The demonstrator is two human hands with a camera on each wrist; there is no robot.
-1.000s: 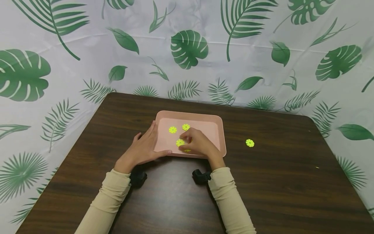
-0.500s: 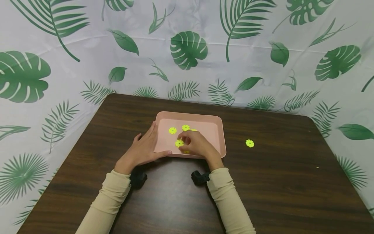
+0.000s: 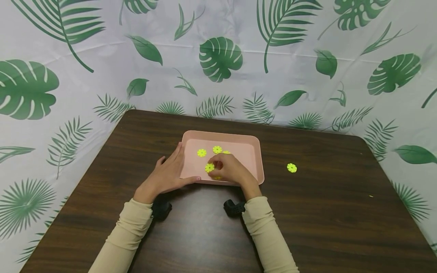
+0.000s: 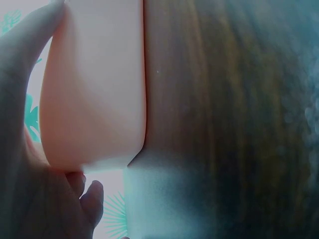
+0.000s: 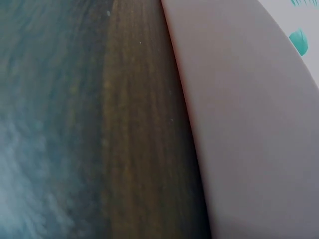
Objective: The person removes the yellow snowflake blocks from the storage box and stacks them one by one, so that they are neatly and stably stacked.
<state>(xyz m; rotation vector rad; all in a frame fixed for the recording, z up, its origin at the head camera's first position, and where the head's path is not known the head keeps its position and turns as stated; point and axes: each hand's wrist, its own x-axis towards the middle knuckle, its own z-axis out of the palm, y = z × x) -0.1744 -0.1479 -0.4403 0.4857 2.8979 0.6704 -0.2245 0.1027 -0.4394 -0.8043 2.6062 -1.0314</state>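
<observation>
A pink tray [image 3: 239, 146] lies on the dark wood table with several yellow notched discs in it. My left hand [image 3: 164, 176] rests against its left end, fingers straight along the side and thumb on the front rim. The tray's outer wall [image 4: 99, 84] fills much of the left wrist view beside that hand. Over the tray, my right hand [image 3: 233, 167] pinches a yellow notched disc [image 3: 209, 167] between thumb and index finger. Other yellow discs [image 3: 201, 152] [image 3: 217, 149] lie towards the back; two more are partly hidden by the right hand.
A single yellow disc [image 3: 291, 168] lies on the table [image 3: 324, 212] right of the tray. Behind the table's back edge hangs a white cloth [image 3: 273, 83] printed with green leaves. The right wrist view shows the tray's front wall [image 5: 244, 119] and the tabletop.
The right hand's thumb and index finger have closed on the edge of the disc, which has shifted very slightly. The left hand has kept its place at the tray.
</observation>
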